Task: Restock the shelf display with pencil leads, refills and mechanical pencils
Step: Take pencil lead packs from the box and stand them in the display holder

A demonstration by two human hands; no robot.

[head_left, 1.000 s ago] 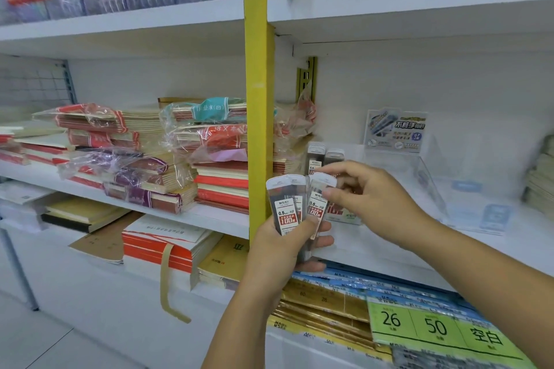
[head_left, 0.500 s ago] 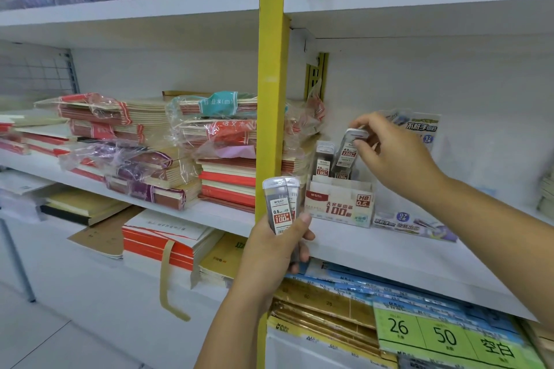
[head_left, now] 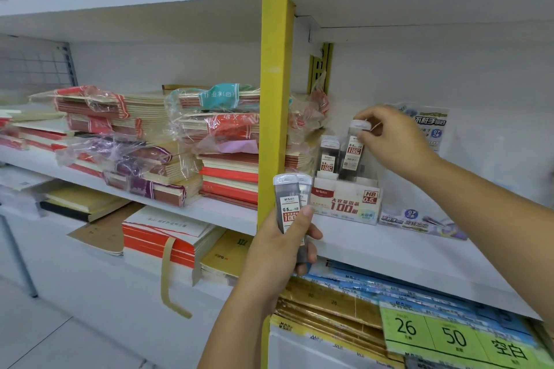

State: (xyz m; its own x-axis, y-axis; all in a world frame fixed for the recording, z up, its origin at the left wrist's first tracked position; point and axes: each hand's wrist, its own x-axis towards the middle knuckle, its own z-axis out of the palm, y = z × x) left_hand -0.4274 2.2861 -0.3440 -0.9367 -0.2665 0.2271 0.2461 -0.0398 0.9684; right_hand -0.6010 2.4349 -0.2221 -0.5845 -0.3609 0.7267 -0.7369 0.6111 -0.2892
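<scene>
Plastic-wrapped notebook stacks (head_left: pixel 120 141) lay on the left, before the yellow post (head_left: pixel 275 93). My left hand (head_left: pixel 278 252) gripped two lead cases (head_left: pixel 289 204) upright in front of that post. Right of it one display box (head_left: pixel 344 202) sat on the shelf (head_left: pixel 389 246), a packed row of cases (head_left: pixel 329 156) standing in its left slot, too tight to count. My right hand (head_left: pixel 392 141) pinched one lone case (head_left: pixel 353 156) by its cap, its foot down in the box. A second before, my left hand had held three and my right was drawing one away
</scene>
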